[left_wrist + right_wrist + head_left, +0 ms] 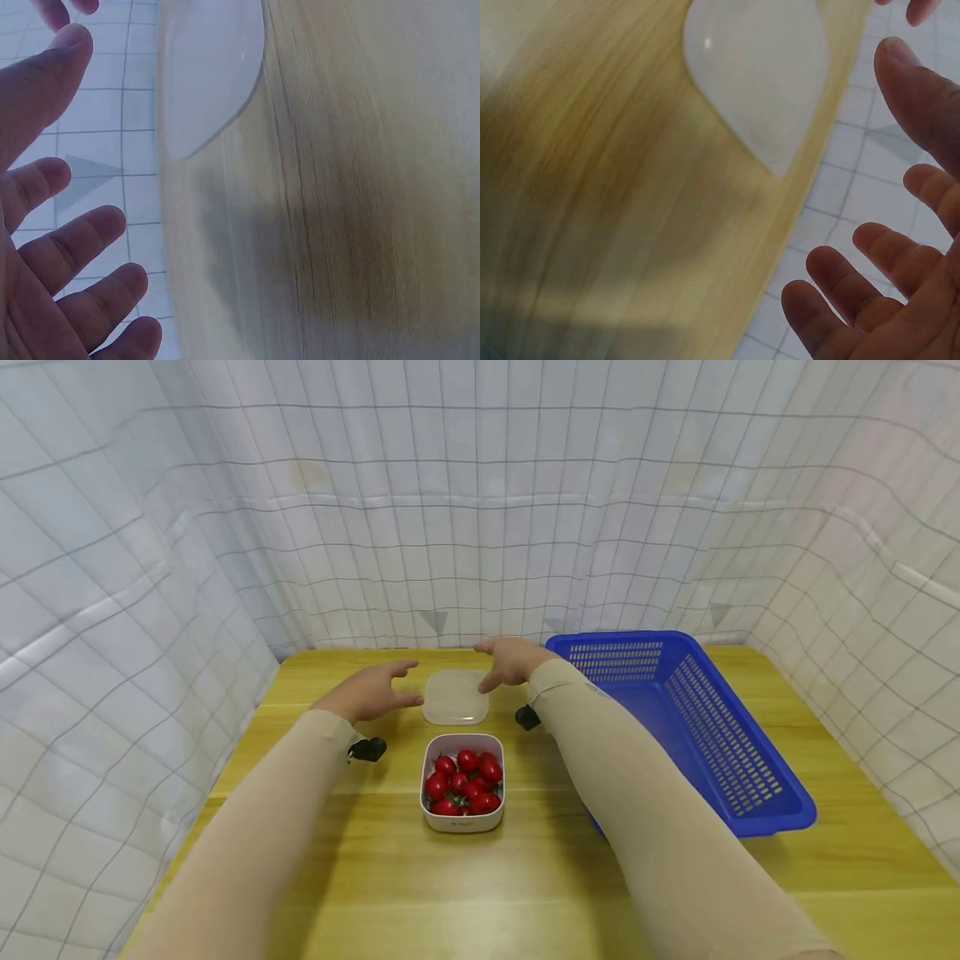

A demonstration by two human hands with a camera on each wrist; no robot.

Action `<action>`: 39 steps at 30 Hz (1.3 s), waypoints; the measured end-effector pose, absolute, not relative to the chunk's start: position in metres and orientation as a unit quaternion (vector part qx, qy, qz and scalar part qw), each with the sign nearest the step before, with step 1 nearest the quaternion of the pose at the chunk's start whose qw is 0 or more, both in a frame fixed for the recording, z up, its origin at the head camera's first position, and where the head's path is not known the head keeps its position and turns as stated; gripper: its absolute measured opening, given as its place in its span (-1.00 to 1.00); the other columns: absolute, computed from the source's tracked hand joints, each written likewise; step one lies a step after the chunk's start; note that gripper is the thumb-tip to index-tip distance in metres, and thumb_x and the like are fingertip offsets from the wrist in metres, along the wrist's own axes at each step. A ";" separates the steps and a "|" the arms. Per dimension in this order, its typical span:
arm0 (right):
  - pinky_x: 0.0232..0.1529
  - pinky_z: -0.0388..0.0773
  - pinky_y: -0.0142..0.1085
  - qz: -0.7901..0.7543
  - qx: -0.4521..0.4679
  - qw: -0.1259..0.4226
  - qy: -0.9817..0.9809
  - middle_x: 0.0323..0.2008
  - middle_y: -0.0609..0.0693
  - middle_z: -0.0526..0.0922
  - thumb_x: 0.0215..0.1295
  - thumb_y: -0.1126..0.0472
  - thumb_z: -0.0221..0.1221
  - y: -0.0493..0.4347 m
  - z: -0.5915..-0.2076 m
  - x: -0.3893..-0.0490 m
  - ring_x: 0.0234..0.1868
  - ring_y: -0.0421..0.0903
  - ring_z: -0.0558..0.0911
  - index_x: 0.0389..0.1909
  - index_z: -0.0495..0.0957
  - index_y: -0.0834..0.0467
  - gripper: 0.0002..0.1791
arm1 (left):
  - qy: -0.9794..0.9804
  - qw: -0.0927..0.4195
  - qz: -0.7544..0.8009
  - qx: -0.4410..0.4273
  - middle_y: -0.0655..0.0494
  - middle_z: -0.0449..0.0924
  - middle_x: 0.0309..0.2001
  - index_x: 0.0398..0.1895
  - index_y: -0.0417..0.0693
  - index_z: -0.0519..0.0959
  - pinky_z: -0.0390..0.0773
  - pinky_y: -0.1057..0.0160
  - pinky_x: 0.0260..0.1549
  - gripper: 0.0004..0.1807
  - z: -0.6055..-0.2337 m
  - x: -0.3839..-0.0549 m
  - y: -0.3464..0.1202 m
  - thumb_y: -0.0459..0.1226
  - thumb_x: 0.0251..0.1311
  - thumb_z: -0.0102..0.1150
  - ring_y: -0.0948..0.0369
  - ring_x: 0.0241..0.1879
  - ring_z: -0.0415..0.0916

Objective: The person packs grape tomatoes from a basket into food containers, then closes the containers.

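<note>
A translucent white lid [455,697] lies flat on the table behind a square white container [462,824] filled with small red tomatoes [459,783]. On the lid's left side my left hand [372,691] hovers with fingers spread and nothing held. My right hand [513,662] is over the lid's right side, its thumb and fingers apart, also holding nothing. Each wrist view has part of the lid [214,67] beyond the spread fingers; in the right one the lid [761,75] looks apart from the hand.
A blue plastic basket [806,810] with slotted walls stands on the right of the wooden table [450,893], partly behind my right sleeve. White grid-patterned curtains [465,527] enclose the table at the back and sides.
</note>
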State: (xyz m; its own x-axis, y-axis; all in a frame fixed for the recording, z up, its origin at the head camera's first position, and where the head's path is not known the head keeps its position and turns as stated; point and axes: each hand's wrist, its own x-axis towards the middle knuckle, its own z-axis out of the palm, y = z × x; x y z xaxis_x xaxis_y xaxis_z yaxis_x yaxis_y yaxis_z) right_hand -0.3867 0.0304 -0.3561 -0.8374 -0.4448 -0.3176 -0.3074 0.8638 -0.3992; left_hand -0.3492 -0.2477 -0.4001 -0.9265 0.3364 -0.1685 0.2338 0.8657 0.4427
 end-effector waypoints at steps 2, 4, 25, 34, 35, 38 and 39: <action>0.67 0.08 0.00 -0.160 -0.199 0.209 0.944 0.66 0.03 0.19 0.36 0.04 0.42 0.031 -0.363 -0.389 0.69 0.10 0.13 0.69 0.11 -0.02 -0.02 | 0.957 0.126 0.214 0.148 -0.22 0.30 0.57 0.69 0.10 0.15 0.28 -0.33 0.48 -0.10 -0.402 -0.352 -0.248 0.11 0.41 0.27 -0.26 0.52 0.30; 0.67 0.08 0.00 -0.153 -0.197 0.215 0.944 0.66 0.04 0.20 0.34 0.03 0.43 0.032 -0.370 -0.392 0.68 0.11 0.14 0.70 0.10 -0.02 0.01 | 0.956 0.131 0.215 0.148 -0.23 0.27 0.59 0.69 0.10 0.14 0.27 -0.33 0.48 -0.10 -0.405 -0.356 -0.248 0.10 0.41 0.28 -0.27 0.53 0.28; 0.68 0.09 -0.06 -0.134 -0.169 0.248 0.944 0.66 0.03 0.20 0.26 -0.05 0.48 0.023 -0.404 -0.400 0.68 0.06 0.16 0.70 0.07 -0.03 0.10 | 0.954 0.159 0.213 0.142 -0.24 0.21 0.61 0.68 0.13 0.19 0.16 -0.31 0.55 -0.08 -0.432 -0.382 -0.239 0.12 0.35 0.35 -0.24 0.61 0.13; 0.67 0.11 -0.05 -0.105 -0.167 0.258 0.946 0.66 0.01 0.19 0.17 -0.03 0.55 0.020 -0.404 -0.396 0.68 0.06 0.16 0.71 0.05 -0.07 0.18 | 0.949 0.174 0.225 0.139 -0.17 0.19 0.64 0.68 0.17 0.19 0.11 -0.29 0.58 -0.08 -0.438 -0.380 -0.237 0.07 0.33 0.38 -0.20 0.63 0.10; 0.67 0.10 -0.05 -0.104 -0.167 0.258 0.946 0.66 0.01 0.20 0.17 -0.03 0.55 0.020 -0.405 -0.396 0.68 0.06 0.17 0.71 0.06 -0.07 0.17 | 0.948 0.174 0.225 0.140 -0.17 0.18 0.64 0.68 0.17 0.20 0.11 -0.29 0.58 -0.08 -0.438 -0.379 -0.236 0.07 0.33 0.38 -0.21 0.63 0.11; 0.67 0.11 -0.07 -0.104 -0.166 0.255 0.947 0.65 0.00 0.22 0.19 -0.03 0.53 0.020 -0.409 -0.396 0.67 0.05 0.19 0.70 0.08 -0.06 0.14 | 0.947 0.176 0.227 0.141 -0.17 0.17 0.64 0.68 0.17 0.20 0.12 -0.29 0.57 -0.07 -0.439 -0.378 -0.233 0.07 0.32 0.40 -0.22 0.62 0.10; 0.66 0.12 -0.08 -0.104 -0.164 0.254 0.948 0.65 0.00 0.23 0.20 -0.04 0.53 0.020 -0.411 -0.396 0.66 0.05 0.20 0.70 0.09 -0.06 0.13 | 0.947 0.178 0.228 0.142 -0.17 0.17 0.64 0.68 0.18 0.20 0.12 -0.30 0.57 -0.07 -0.440 -0.378 -0.232 0.08 0.31 0.41 -0.22 0.62 0.10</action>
State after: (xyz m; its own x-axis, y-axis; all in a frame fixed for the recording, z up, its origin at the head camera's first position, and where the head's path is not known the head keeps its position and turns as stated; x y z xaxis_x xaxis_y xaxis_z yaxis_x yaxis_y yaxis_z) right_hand -0.3965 0.0201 -0.4106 -0.8178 -0.3630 -0.4465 -0.2573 0.9247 -0.2806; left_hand -0.3776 -0.2320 -0.4397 -0.8965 0.3498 -0.2721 0.1879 0.8561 0.4814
